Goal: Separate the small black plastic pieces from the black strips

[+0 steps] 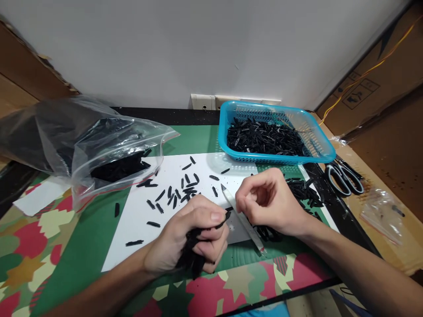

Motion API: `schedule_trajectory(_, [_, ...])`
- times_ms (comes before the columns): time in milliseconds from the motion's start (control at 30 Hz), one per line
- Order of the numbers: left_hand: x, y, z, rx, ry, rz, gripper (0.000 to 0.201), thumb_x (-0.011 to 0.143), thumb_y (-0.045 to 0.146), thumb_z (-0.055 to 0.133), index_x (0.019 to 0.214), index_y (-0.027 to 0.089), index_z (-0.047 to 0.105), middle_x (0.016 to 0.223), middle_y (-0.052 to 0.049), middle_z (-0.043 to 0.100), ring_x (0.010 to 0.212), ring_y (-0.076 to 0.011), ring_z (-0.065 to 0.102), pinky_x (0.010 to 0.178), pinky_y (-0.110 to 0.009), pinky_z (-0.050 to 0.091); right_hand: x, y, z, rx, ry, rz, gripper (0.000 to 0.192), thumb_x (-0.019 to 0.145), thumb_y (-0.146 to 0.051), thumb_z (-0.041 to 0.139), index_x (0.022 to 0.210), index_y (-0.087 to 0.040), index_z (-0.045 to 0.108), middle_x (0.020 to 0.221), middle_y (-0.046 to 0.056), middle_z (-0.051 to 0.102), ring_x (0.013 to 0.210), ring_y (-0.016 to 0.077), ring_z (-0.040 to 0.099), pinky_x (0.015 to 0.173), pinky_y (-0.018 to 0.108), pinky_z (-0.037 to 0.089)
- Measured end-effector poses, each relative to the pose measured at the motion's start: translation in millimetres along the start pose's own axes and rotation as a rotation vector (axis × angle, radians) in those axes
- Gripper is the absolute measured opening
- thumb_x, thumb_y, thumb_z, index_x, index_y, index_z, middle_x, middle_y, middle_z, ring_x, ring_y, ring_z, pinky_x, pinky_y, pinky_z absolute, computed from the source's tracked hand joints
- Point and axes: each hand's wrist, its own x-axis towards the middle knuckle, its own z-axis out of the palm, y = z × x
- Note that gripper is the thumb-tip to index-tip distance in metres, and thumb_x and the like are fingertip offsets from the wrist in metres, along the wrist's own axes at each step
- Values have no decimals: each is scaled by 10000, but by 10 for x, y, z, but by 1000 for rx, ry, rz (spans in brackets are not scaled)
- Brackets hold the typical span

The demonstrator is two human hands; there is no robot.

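Note:
My left hand (201,235) is closed round a bunch of small black plastic pieces (191,253). One piece pokes out between the thumb and forefinger. To its right, my right hand (267,200) is curled with thumb and forefinger pinched together; whatever is between the fingertips, if anything, is hidden. A white pen-like tool (243,220) with a dark pointed tip lies between the hands, apart from the left one. Several loose black pieces (175,196) are scattered over the white paper (125,233). A heap of them (304,191) lies beyond my right wrist, partly covered by it.
A blue basket (277,158) full of black pieces stands at the back right. At the left lies a clear zip bag (115,132) holding more. Scissors (343,178) and a small clear bag (383,215) lie at the right, beside a cardboard box (386,110).

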Motion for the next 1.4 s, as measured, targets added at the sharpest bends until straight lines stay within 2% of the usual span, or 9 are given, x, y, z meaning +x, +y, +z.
schedule_trajectory(200, [17, 0, -29, -128, 9, 24, 405, 914, 327, 535, 560, 227, 364, 431, 65, 260, 355, -99, 276, 357, -227, 185, -89, 42, -13, 9, -129, -83, 107, 767, -84, 790, 819, -149, 722, 614, -44, 542, 520, 69, 373, 476, 215, 279])
schedule_trajectory(433, [5, -23, -12, -88, 35, 47, 419, 914, 338, 552, 556, 221, 371, 428, 57, 291, 363, -92, 284, 382, -230, 194, -129, -32, -26, -172, -176, -193, 473, 898, -270, 801, 559, -176, 485, 552, -60, 346, 523, 73, 266, 487, 257, 199])
schedule_trajectory(633, [8, -17, -2, -133, 30, 49, 410, 912, 326, 530, 557, 224, 354, 430, 61, 263, 359, -95, 268, 367, -229, 180, -135, -102, -56, -176, -103, -208, 133, 951, -302, 729, 909, -180, 698, 693, -11, 524, 586, 118, 417, 496, 259, 306])
schedule_trajectory(733, [10, -29, -22, -133, 22, 51, 398, 913, 330, 521, 562, 222, 368, 430, 59, 273, 355, -100, 288, 370, -231, 195, -113, -100, -45, -253, -108, -263, 230, 934, -227, 746, 1157, -190, 709, 797, -8, 599, 560, 94, 395, 469, 244, 298])
schedule_trajectory(1000, [21, -35, 19, -101, 95, 28, 443, 928, 398, 584, 566, 217, 401, 444, 72, 279, 376, -84, 243, 381, -202, 199, -62, -51, -30, -480, -69, -467, 80, 985, -229, 726, 967, -159, 762, 832, 47, 732, 698, 147, 614, 598, 275, 452])
schedule_trajectory(1100, [27, -14, 33, -99, 163, 13, 455, 917, 424, 614, 574, 218, 396, 458, 80, 274, 391, -77, 222, 372, -182, 191, -68, -74, -97, -601, 64, -585, 49, 981, -183, 707, 935, -176, 721, 791, 32, 703, 662, 150, 598, 591, 292, 453])
schedule_trajectory(1233, [25, -11, -17, -51, 273, -15, 448, 921, 473, 611, 627, 226, 380, 496, 84, 287, 403, -88, 260, 354, -167, 169, -17, -108, -321, -940, 525, -900, 129, 968, -117, 659, 881, -212, 664, 719, 9, 638, 604, 151, 529, 584, 315, 412])
schedule_trajectory(1333, [20, -19, -62, -20, 339, -35, 433, 935, 516, 587, 681, 236, 377, 523, 89, 299, 417, -96, 284, 354, -163, 165, 62, -132, -497, -1107, 834, -819, 80, 968, -192, 682, 1044, -217, 687, 828, 27, 680, 706, 191, 561, 697, 350, 454])
schedule_trajectory(1400, [20, -16, -68, -5, 374, -44, 431, 945, 531, 571, 697, 239, 372, 539, 91, 305, 421, -94, 285, 355, -164, 165, 100, -142, -539, -1193, 866, -746, 225, 967, -238, 688, 1189, -207, 673, 973, 64, 712, 879, 243, 611, 827, 403, 471])
